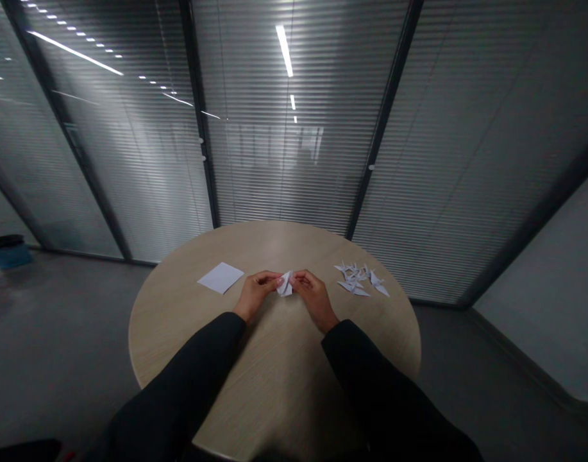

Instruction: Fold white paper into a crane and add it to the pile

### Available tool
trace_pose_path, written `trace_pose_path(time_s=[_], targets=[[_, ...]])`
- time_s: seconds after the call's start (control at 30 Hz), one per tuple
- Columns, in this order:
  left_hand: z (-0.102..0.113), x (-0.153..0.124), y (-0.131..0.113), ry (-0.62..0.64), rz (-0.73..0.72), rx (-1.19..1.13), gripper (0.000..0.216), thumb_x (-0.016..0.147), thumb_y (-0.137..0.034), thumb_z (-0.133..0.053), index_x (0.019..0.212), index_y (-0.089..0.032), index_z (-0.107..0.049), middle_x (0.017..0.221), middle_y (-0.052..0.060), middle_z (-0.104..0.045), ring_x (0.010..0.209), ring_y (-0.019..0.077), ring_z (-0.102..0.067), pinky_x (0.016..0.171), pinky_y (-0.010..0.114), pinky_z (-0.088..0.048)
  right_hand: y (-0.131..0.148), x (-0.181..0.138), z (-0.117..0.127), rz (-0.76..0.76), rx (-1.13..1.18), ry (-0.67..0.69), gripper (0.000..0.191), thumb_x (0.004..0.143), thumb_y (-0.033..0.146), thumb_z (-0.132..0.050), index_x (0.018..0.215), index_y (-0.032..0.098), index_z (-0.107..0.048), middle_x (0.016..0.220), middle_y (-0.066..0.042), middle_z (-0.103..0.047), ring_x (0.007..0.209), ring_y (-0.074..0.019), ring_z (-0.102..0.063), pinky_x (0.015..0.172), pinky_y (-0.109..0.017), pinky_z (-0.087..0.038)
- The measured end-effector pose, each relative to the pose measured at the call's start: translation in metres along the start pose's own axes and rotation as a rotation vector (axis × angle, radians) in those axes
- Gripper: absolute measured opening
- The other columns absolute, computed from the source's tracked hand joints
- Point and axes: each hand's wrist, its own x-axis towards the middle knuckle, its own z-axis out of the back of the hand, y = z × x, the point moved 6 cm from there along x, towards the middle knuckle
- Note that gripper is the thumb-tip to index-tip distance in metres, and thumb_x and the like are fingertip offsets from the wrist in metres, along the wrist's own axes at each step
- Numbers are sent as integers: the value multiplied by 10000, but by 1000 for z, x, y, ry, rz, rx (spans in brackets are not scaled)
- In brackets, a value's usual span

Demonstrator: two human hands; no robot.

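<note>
Above the middle of the round wooden table [274, 359], my left hand [256, 293] and my right hand [313, 295] pinch a small folded piece of white paper [285, 284] between them. Its folds are partly hidden by my fingers. To the left of my left hand lies a flat square sheet of white paper [220, 278]. A pile of several white origami cranes [358, 279] sits to the right of my right hand, not touching it.
Dark sleeves run from the near edge of the table to my wrists. Behind the table stand glass partitions with blinds [279, 154], and a grey floor surrounds it. A blue object [8, 255] stands on the floor at the far left.
</note>
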Motion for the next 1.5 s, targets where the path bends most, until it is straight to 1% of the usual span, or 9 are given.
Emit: trace_pose_path(time_s=[0.2, 0.43, 0.6, 0.77, 0.87, 0.93, 1.1, 1.3, 1.5], targets=[[3, 1, -4, -76, -148, 154, 331, 643, -475, -726, 669, -148, -688, 642, 32, -667, 612, 148, -574, 611, 263, -446, 1, -2, -5, 19, -14, 29, 260, 732, 457, -665, 771, 208, -602, 737, -8, -630, 696, -171, -611, 674, -297, -506], [-4, -16, -29, -115, -446, 500, 199, 826, -353, -582, 766, -182, -663, 758, 42, -640, 724, 165, -571, 704, 279, -442, 8, -4, -10, 23, 42, 38, 242, 731, 446, -665, 780, 222, -586, 733, 8, -618, 685, -164, -608, 657, -294, -513], [-7, -11, -21, -38, -341, 342, 275, 865, -413, -507, 882, -176, -645, 893, 64, -644, 851, 182, -585, 736, 279, -455, 5, -3, -7, -13, 113, 58, 244, 756, 440, -650, 826, 213, -592, 801, -6, -641, 741, -169, -619, 693, -302, -509], [-12, -2, -4, 93, -200, 169, 325, 767, -448, -634, 928, -166, -627, 847, 47, -658, 788, 165, -596, 750, 283, -461, -3, -1, 2, 36, 1, -27, 262, 753, 419, -653, 894, 223, -551, 827, -3, -614, 783, -169, -603, 708, -286, -489], [-10, 0, 1, 64, -157, 144, 338, 731, -433, -674, 921, -157, -631, 813, 47, -662, 758, 162, -600, 740, 288, -468, 1, -2, 6, 132, -192, -105, 206, 783, 400, -624, 865, 221, -563, 849, -10, -596, 784, -162, -576, 725, -280, -462], [-7, 0, 1, 14, -162, 149, 334, 725, -423, -680, 927, -160, -640, 842, 52, -669, 786, 169, -607, 744, 289, -474, 4, -4, 4, 153, -254, -92, 185, 818, 403, -578, 843, 220, -576, 816, -6, -598, 753, -159, -567, 710, -278, -451], [-5, -8, -12, -44, -254, 274, 297, 793, -407, -616, 980, -187, -685, 992, 82, -664, 928, 201, -607, 758, 289, -482, 5, -7, -10, 76, -204, 55, 202, 839, 419, -552, 865, 223, -594, 801, 3, -637, 743, -160, -600, 707, -277, -456], [-11, -13, -27, 25, -412, 336, 335, 875, -406, -506, 1019, -188, -714, 989, 96, -685, 952, 207, -607, 881, 341, -457, 0, -2, -5, 78, -74, 30, 212, 805, 414, -599, 879, 215, -613, 847, -17, -663, 800, -178, -626, 759, -302, -480], [-3, -2, -12, 13, -208, 172, 322, 712, -407, -697, 942, -186, -736, 1018, 92, -713, 936, 229, -640, 839, 340, -490, -1, -1, -3, 77, -50, 38, 226, 780, 430, -629, 849, 215, -629, 819, -11, -662, 793, -182, -627, 754, -301, -490]])
